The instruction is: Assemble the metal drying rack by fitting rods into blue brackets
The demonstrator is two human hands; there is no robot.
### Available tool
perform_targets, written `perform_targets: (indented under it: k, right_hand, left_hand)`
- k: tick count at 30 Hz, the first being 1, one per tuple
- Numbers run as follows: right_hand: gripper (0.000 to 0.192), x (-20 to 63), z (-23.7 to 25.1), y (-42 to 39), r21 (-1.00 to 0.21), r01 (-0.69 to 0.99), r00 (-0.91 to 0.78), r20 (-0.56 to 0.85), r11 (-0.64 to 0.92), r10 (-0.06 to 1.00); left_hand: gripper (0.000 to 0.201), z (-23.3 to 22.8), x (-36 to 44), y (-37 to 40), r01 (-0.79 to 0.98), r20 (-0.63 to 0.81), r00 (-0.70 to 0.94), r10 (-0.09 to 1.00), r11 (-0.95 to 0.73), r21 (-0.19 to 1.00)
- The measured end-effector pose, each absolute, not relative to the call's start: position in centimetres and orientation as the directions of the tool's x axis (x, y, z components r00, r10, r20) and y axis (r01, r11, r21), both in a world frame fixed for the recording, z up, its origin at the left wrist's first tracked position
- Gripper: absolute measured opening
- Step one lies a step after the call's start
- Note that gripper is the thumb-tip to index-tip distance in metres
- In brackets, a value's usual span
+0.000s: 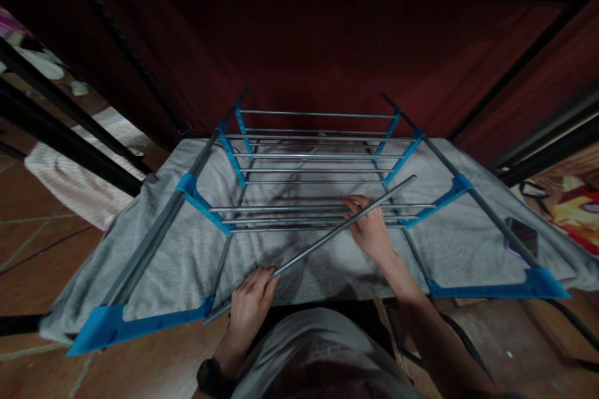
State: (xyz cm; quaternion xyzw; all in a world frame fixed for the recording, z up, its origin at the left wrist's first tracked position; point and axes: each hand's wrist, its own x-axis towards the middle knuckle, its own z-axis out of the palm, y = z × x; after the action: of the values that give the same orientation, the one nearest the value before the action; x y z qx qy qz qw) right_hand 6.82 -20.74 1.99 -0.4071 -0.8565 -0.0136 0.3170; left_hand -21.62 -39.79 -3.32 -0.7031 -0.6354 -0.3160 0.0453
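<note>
— Both hands are on the loose metal rod. The left hand is wrapped around its near, lower end, just above the blue corner bracket; the right hand is curled over the rod further along, where it crosses the middle rails of the drying rack.

— So where does the rod lie compared with the hands?

— Slantwise between them and beyond: it climbs from the left hand, passes under the right hand's fingers, and its far tip pokes out past them towards the rack's right side, near a blue clip.

— How would you handle it well?

— I'd judge that keeping both grips closed and well apart gives control of the long rod; steer the end from the left hand while the right steadies it against the rails, so it doesn't swing or slide.

— What's around?

— A grey towel is draped under the rack, a dark phone rests on it at the right, and the tiled floor shows at left.
</note>
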Motion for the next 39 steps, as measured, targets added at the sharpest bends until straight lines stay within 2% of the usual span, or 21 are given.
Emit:
perform_targets:
  k: [5, 12, 19, 22, 25, 28, 30, 33, 39]
  right_hand:
    - [0.038, 8.7, 2.5, -21.1, -0.284, 0.720, -0.423, 0.543, 0.633, 0.725]
    - [0.032, 9.6, 3.4, -22.5, -0.485, 0.610, -0.328, 0.565, 0.627, 0.757]
    - [0.019, 9.3, 4.0, -24.1, -0.580, 0.515, -0.399, 0.490, 0.631, 0.775]
    - [0.020, 8.7, 4.4, -25.0, -0.614, 0.417, -0.461, 0.492, 0.670, 0.738]
    - [0.020, 8.1, 5.0, -25.7, -0.547, 0.405, -0.353, 0.645, 0.732, 0.677]
    - [0.021, 7.8, 5.8, -25.5, -0.419, 0.538, -0.257, 0.745, 0.732, 0.615]
    - [0.023, 7.6, 6.2, -24.9, -0.326, 0.627, -0.309, 0.731, 0.708, 0.609]
    - [0.026, 7.7, 6.1, -23.8, -0.234, 0.673, -0.427, 0.652, 0.702, 0.627]
    - [0.028, 8.3, 4.9, -22.5, -0.197, 0.703, -0.477, 0.582, 0.683, 0.659]
  left_hand:
    - [0.021, -1.5, -20.8, -38.1, 0.922, 0.509, 0.057, 0.859, -0.241, 0.303]
    - [0.024, 1.4, -20.5, -35.6, 0.944, 0.513, 0.100, 0.853, -0.245, 0.223]
    - [0.029, 2.4, -21.5, -34.2, 0.975, 0.521, 0.093, 0.848, -0.185, 0.126]
    - [0.029, 2.4, -21.7, -33.8, 0.979, 0.526, 0.104, 0.844, -0.179, 0.095]
    - [0.027, 2.6, -21.9, -33.6, 0.979, 0.523, 0.139, 0.841, -0.197, 0.058]
    - [0.026, 3.0, -21.9, -33.5, 0.976, 0.527, 0.169, 0.833, -0.216, 0.029]
    - [0.026, 3.3, -21.9, -33.3, 0.975, 0.534, 0.175, 0.827, -0.220, 0.021]
    - [0.025, 3.8, -21.9, -33.0, 0.977, 0.539, 0.181, 0.822, -0.214, -0.002]
    - [0.027, 4.5, -22.5, -32.3, 0.981, 0.536, 0.169, 0.827, -0.194, -0.011]
